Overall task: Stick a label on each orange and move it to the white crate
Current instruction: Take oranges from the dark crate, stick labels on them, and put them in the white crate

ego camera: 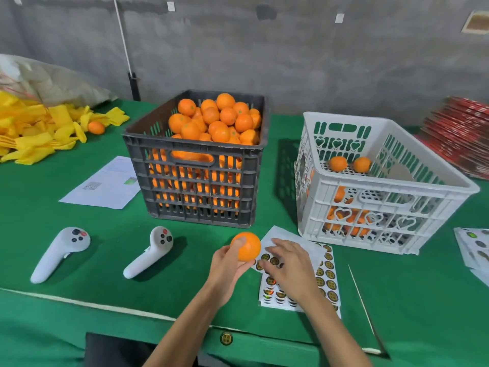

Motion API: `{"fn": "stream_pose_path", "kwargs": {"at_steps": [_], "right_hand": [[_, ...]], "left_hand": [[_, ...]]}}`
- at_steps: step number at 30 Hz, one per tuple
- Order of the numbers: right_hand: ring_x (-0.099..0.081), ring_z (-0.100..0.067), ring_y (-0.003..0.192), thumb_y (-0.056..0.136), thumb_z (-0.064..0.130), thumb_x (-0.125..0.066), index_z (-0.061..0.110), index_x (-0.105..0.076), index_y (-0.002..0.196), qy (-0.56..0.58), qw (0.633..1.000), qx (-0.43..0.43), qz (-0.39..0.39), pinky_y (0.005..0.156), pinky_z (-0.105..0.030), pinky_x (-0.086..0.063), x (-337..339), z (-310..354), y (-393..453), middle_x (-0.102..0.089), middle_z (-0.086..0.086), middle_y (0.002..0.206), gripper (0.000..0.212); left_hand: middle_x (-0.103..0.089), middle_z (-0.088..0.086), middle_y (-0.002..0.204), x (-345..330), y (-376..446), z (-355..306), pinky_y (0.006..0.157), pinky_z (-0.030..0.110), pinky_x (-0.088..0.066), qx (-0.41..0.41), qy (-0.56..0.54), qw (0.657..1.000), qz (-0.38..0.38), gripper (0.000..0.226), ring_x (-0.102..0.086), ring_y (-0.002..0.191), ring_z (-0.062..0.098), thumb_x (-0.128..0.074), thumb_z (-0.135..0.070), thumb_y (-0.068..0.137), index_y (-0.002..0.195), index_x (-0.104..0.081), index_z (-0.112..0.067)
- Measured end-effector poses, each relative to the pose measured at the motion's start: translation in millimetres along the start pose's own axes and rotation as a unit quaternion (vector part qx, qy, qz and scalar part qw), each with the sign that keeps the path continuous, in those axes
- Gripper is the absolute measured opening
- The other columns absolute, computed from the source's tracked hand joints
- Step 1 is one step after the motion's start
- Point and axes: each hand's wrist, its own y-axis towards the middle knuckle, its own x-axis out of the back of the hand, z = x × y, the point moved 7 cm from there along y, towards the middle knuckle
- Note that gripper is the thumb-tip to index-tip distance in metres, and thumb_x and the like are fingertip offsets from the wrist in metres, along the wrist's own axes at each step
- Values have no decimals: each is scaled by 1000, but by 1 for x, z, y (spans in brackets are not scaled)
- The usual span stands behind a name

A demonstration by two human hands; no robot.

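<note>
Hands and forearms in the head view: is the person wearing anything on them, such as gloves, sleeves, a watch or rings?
Nothing worn shows. The left hand and right hand are bare, with no gloves, and both forearms are uncovered up to the bottom edge of the picture, with no sleeve in view. No watch, band or ring shows on either wrist or on the fingers.

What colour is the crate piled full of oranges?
Dark grey crate, clearest in the head view.

Your left hand (227, 266) is lifted, with your thumb on top and your fingers (244, 265) curled under what it holds. Your left arm comes up from the bottom edge, bare. Your right hand (288, 266) is palm down, reaching toward the left, fingers a bit bent and low. Your right arm is bare too, and slants in from the bottom right.
</note>
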Motion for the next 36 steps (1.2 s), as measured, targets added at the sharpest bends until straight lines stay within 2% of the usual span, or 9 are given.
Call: {"fn": "stream_pose_path", "kwargs": {"at_steps": [5,9,13,17,22,27,31,34,36], "right_hand": [[-45,-14,135,93,46,-69,32,-76,117,24,999,-7,-22,117,-31,-25,1,5,-3,-55,9,148,28],[-41,-16,141,95,55,-63,26,-65,136,-13,999,-27,-35,121,-33,-23,0,2,-7,-49,6,154,50],[-44,-13,135,93,62,-59,30,-68,132,-47,998,-33,-36,115,-31,-26,3,-1,-7,-53,9,150,51],[-50,-16,122,96,50,-61,30,-73,121,-74,996,-27,-50,107,-32,-34,5,9,-3,-62,11,137,35],[-46,-15,127,96,46,-61,30,-68,128,-69,996,-27,-49,111,-29,-27,6,9,2,-58,10,140,37],[-42,-14,134,89,69,-57,35,-68,130,-69,997,-4,-14,114,-33,-26,6,1,2,-53,11,146,54],[-49,-16,122,89,73,-54,34,-72,124,-127,991,33,-20,112,-36,-30,9,9,4,-58,11,132,56],[-54,-21,108,92,66,-54,31,-76,116,-181,980,82,-18,102,-38,-40,11,21,8,-60,6,115,47],[-54,-22,106,96,59,-53,30,-75,118,-195,976,102,-2,97,-37,-42,9,26,11,-57,5,113,43]], "left_hand": [[-56,19,138,0,-1,4,91,33,-59,-14,-14,1000,-3,68,-73,110,28,-69,-38,98,147,-37,-4],[-55,17,139,0,0,6,87,28,-58,-23,-13,1000,0,54,-72,109,25,-66,-37,100,138,-41,-8],[-56,16,138,1,0,9,84,25,-58,-29,-11,999,2,49,-74,105,21,-65,-37,101,136,-43,-11],[-57,11,137,-1,0,10,104,36,-54,-50,39,998,0,49,-72,111,21,-65,-37,101,137,-48,-10],[-61,4,133,-3,0,10,99,26,-55,-91,114,989,10,36,-70,113,11,-62,-42,101,128,-54,-20],[-60,0,134,-5,-3,11,112,37,-49,-82,68,994,32,67,-74,105,7,-64,-62,83,135,-50,-22],[-60,2,136,-5,-3,12,117,43,-43,-66,32,997,30,73,-75,104,10,-60,-65,82,140,-46,-23],[-61,1,134,-4,-2,13,118,44,-42,-55,25,998,28,58,-76,103,11,-59,-61,90,136,-44,-29],[-61,2,135,-3,0,14,117,44,-43,-50,17,998,27,44,-76,102,12,-57,-55,97,132,-44,-31]]}}
